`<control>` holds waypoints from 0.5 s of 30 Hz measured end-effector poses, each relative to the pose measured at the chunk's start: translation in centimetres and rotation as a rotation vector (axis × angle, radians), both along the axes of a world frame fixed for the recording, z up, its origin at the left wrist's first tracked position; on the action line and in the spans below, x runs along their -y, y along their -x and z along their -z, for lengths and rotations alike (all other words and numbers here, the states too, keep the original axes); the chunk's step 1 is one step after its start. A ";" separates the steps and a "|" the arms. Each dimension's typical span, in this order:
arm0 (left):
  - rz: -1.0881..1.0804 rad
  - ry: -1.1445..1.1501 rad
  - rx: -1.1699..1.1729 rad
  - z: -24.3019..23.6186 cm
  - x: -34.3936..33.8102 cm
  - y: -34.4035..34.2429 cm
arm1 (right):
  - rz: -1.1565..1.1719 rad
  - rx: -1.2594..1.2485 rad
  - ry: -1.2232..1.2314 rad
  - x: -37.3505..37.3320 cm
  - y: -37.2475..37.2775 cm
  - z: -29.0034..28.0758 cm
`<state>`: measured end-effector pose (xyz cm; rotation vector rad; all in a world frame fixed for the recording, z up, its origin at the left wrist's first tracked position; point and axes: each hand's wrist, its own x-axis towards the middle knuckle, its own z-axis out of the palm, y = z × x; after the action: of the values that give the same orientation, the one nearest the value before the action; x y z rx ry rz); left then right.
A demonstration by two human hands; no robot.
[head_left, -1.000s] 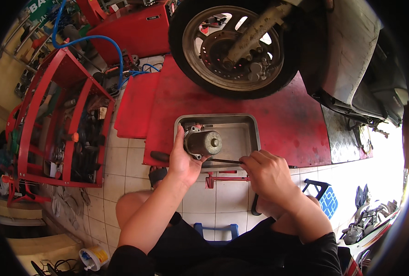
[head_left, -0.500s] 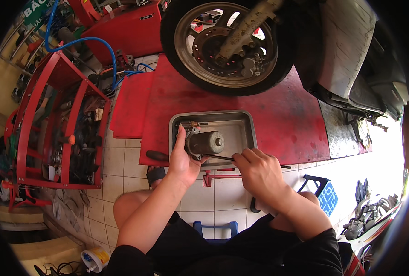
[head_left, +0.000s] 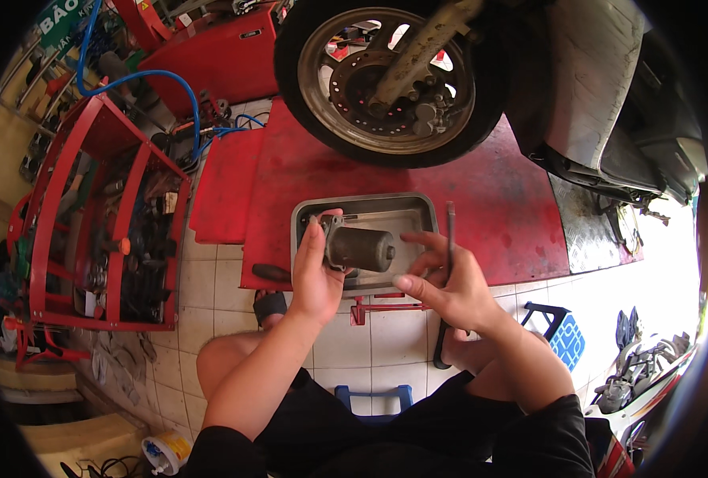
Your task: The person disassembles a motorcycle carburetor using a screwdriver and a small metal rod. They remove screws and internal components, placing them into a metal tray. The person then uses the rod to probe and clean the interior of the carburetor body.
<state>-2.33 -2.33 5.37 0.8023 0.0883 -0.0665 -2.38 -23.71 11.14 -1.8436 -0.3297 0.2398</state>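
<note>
My left hand (head_left: 314,283) is closed around a metal cylindrical part (head_left: 361,248) with a flange at its left end, held over a shallow steel tray (head_left: 374,201). At the right of the cylinder, my right hand (head_left: 449,287) has its thumb and some fingers extended while keeping hold of a slim dark rod-like tool (head_left: 450,223), which stands upright. Small pieces in the tray are partly hidden by the part and my hand. A black handle (head_left: 271,272) lies just left of the tray on the red lift platform (head_left: 505,215).
A motorcycle's front wheel (head_left: 314,111) rises over the platform's back. At left stand a red tool trolley (head_left: 67,183) and blue hose (head_left: 154,72). A blue patterned stool (head_left: 561,338) is at lower right, metal parts (head_left: 633,378) beyond it. A white bucket (head_left: 162,454) sits at lower left.
My right hand has turned and loosened its fingers, and the slim tool has swung from lying horizontal below the cylinder to upright beside it. My left hand still holds the cylinder.
</note>
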 end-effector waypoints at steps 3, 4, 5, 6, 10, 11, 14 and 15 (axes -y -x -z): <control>0.023 -0.133 0.154 0.3 1.0 0.5 | 0.082 -0.022 -0.144 -1.5 0.2 2.2; 0.023 -0.161 0.169 0.4 1.3 0.7 | 0.072 -0.090 -0.113 -1.7 0.1 2.2; 0.023 -0.188 0.184 0.6 1.4 1.0 | 0.063 -0.158 -0.082 -1.7 0.1 2.3; 0.024 -0.174 0.202 0.6 1.5 0.9 | 0.068 -0.168 -0.059 -1.8 -0.2 2.7; 0.047 -0.042 0.067 -0.1 2.4 1.1 | 0.098 0.286 0.178 -1.1 -0.7 2.2; 0.052 -0.005 -0.025 -0.2 2.4 1.2 | 0.099 0.537 0.197 -1.0 -1.0 2.8; 0.208 0.161 -0.269 -0.3 1.7 1.0 | -0.053 0.916 0.481 -0.3 -0.7 2.8; 0.288 0.223 -0.343 -0.4 1.3 1.0 | -0.126 0.978 0.614 -0.2 -0.3 2.6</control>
<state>-3.29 -3.67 5.72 0.5697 0.2848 -0.4789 -2.05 -23.55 8.50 -2.4473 -1.1427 -0.5719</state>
